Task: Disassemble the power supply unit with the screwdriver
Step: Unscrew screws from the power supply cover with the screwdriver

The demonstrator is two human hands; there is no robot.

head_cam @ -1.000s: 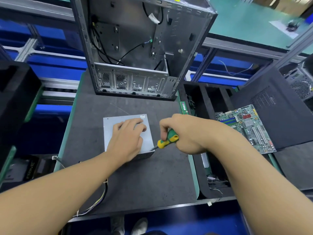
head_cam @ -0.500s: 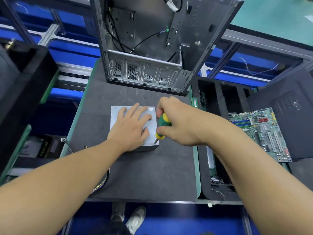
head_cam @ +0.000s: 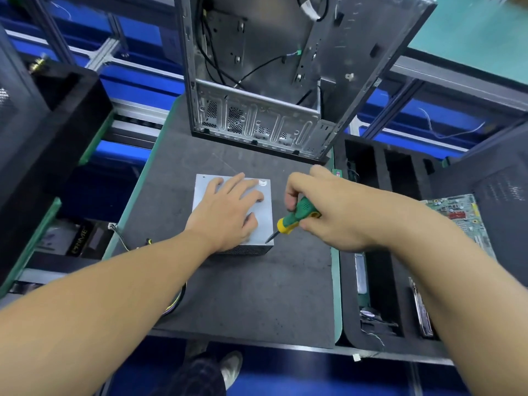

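Note:
A grey metal power supply unit lies flat on the dark work mat. My left hand rests palm down on its top, fingers spread, pressing on it. My right hand grips a green and yellow screwdriver. The screwdriver slants down to the left, and its tip touches the unit's near right corner. The unit's cables trail off to the near left, partly hidden under my left forearm.
An empty metal computer case stands upright just behind the unit. A black foam tray with slots sits to the right, and a green motherboard lies beyond it. A black bin is at the left.
The right hand has turned the screwdriver and brought its tip from the unit's side onto the near right corner of the top. The left hand stays on the unit.

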